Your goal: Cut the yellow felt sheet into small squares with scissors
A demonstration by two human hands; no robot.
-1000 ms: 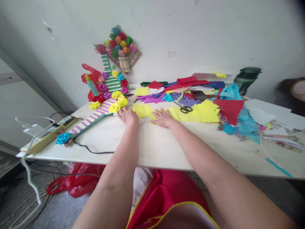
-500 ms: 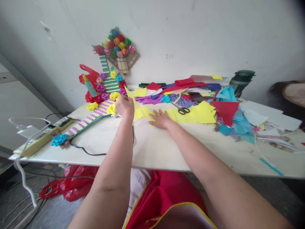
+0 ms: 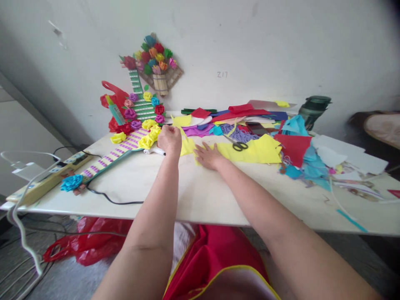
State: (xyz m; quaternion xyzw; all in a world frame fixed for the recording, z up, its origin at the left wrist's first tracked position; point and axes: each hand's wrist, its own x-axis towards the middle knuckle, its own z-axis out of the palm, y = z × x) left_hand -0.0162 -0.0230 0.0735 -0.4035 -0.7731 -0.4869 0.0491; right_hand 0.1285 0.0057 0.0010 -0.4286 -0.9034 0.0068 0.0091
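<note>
A long yellow crepe paper strip (image 3: 256, 149) lies across the table. My right hand (image 3: 208, 156) rests on it, palm down with fingers spread. At the strip's left end, my left hand (image 3: 169, 139) is closed, pinching a raised part of the yellow paper; the fingertips are partly hidden. Just left of that hand are yellow paper flowers (image 3: 150, 137) and a white tool (image 3: 153, 151), perhaps a glue gun, partly covered. Black-handled scissors (image 3: 240, 146) lie on the strip, right of my right hand.
Flower-trimmed stick craft (image 3: 145, 110) leans on the wall at left. Folded coloured paper (image 3: 200, 121) is stacked behind the strip. Blue and red scraps (image 3: 293, 150) and a dark green bottle (image 3: 314, 111) are at right. A power strip (image 3: 46, 177) sits at the left edge.
My left hand has moved slightly right, towards my right hand, and the raised yellow paper has shifted with it. My right hand stays flat on the strip. The view has shifted slightly.
</note>
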